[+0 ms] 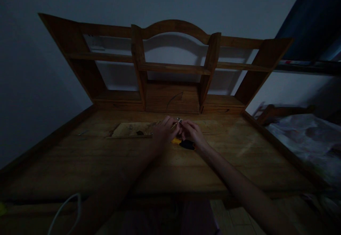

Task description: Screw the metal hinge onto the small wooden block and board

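Both hands meet over the middle of a wooden desk (213, 164). My left hand (165, 130) is closed, its fingertips near a thin, light stick-like piece (174, 125). Pinched in the fingers of my right hand (191, 131) is a small shiny metal piece (179, 120); its exact kind is too small and dark to make out. Below the hands lies a tool handle (186, 144) in black and yellow, partly hidden by the right wrist. A worn wooden board (130, 130) rests flat on the desk, running behind my left hand.
A wooden shelf unit (174, 68) stands along the back of the desk against the wall. Toward the left lies a small thin metal object (83, 132). A white cable (64, 205) loops at the front left. Pale plastic-like covering (301, 139) lies beyond the right edge.
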A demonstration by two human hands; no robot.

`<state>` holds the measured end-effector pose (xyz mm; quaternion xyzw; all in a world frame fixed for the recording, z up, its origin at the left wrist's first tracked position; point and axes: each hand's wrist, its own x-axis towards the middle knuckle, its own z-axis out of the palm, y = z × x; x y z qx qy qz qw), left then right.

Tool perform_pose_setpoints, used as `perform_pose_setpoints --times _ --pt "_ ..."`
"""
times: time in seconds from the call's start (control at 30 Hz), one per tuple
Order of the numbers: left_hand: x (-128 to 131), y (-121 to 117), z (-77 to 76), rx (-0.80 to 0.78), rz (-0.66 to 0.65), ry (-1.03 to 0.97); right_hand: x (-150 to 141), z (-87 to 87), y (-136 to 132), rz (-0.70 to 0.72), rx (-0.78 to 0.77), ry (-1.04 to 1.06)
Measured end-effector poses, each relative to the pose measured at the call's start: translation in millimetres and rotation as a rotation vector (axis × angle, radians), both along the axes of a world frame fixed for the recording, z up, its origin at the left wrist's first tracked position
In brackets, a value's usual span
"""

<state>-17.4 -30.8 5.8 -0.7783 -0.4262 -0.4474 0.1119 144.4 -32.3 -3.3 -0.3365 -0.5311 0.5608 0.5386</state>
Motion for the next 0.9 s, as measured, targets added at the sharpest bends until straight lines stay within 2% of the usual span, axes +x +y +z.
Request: perform_pose_setpoints --times 0.13,0.33,0.6,0.9 --pt "-0.4 0.4 -0.7 0.003 -0.013 -0.007 -0.5 2.2 -1.8 0.041 0.012 -0.026" --pt "-0.3 1.6 -1.5 0.018 0.010 -0.002 -1.3 7.0 -5.9 -0.015 0.075 -0.038" --pt "-0.3 1.7 -2.1 0.008 -0.009 -0.009 0.1 7.2 -4.4 -0.006 0.027 -0.045" --pt "-0.7 1.0 -1.6 -0.027 -0.029 -0.013 -1.9 4.4 -3.8 -0.033 0.058 -0.016"
